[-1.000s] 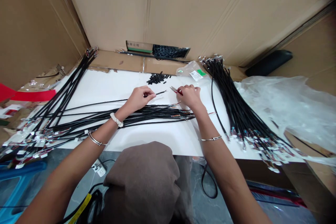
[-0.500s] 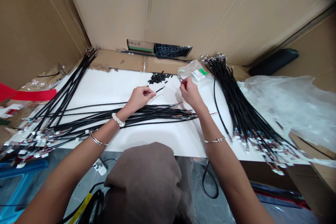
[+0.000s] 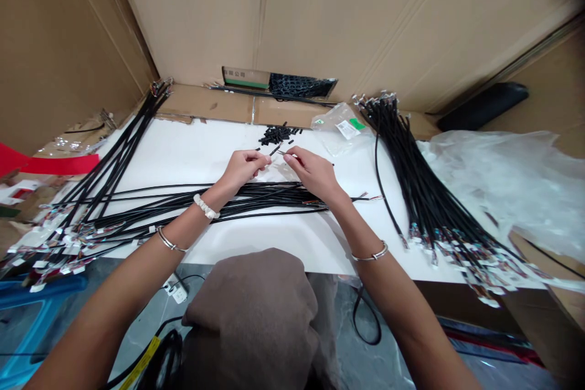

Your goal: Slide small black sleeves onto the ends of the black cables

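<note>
Head view: two bare hands meet near the centre of the frame, above a white surface [image 3: 274, 241].
Left hand [image 3: 242, 169]: left of centre, its fingers closed in a pinch on a black cable [image 3: 275, 150], the tip pointing up and right past them.
Right hand [image 3: 315, 173]: right of centre, fingers closed around a small metal tool [image 3: 281, 152], mostly hidden, whose point is just beside the cable tip; whether they touch cannot be told.
Black tube pieces [image 3: 276, 134]: heaped just above the hands.
Loose cables [image 3: 183, 207]: lying across the middle, below the hands, bare wires at the right ends.
Clear bag [image 3: 336, 125]: right of the heap.
Right bundle [image 3: 402, 161]: fanning down the right side, white plugs at its ends.
Left bundle [image 3: 132, 140]: slanting through the left side.
</note>
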`<state>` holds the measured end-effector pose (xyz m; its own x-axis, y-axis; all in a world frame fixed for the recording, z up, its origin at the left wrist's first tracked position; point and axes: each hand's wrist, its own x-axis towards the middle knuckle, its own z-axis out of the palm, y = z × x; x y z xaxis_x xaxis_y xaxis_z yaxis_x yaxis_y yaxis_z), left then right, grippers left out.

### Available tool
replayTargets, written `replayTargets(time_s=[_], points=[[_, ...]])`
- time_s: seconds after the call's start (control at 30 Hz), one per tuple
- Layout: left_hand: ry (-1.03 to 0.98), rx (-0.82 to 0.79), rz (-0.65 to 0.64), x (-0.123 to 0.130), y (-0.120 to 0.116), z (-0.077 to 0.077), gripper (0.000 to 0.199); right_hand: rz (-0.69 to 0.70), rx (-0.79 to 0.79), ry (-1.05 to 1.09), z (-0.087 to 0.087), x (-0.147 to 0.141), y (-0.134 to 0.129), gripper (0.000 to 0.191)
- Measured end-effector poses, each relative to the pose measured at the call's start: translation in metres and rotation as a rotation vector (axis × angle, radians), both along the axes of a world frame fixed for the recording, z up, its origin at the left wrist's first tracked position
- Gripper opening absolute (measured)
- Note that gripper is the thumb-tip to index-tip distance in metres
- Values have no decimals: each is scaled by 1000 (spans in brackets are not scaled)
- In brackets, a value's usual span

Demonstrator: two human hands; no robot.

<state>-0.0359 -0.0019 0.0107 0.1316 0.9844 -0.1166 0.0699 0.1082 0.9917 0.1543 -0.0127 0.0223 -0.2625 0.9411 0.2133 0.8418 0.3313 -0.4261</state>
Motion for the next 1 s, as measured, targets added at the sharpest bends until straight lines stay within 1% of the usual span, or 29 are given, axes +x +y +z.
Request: replayTargets(time_s=[0.1, 0.27, 0.5, 0.77, 1.0], points=[[2, -2, 10, 1, -1, 1, 12, -12, 39, -54, -1, -2, 0, 33], [12, 8, 13, 2, -2, 2, 11, -16, 106, -84, -3, -4, 0, 31], [42, 61, 10, 3, -2, 1, 12, -13, 178, -139, -7, -4, 1, 35], [83, 144, 7, 2, 0, -5, 16, -10, 194, -101, -9, -5, 2, 39], [125, 179, 23, 3, 3, -9, 19, -38, 204, -84, -10, -6, 1, 36]])
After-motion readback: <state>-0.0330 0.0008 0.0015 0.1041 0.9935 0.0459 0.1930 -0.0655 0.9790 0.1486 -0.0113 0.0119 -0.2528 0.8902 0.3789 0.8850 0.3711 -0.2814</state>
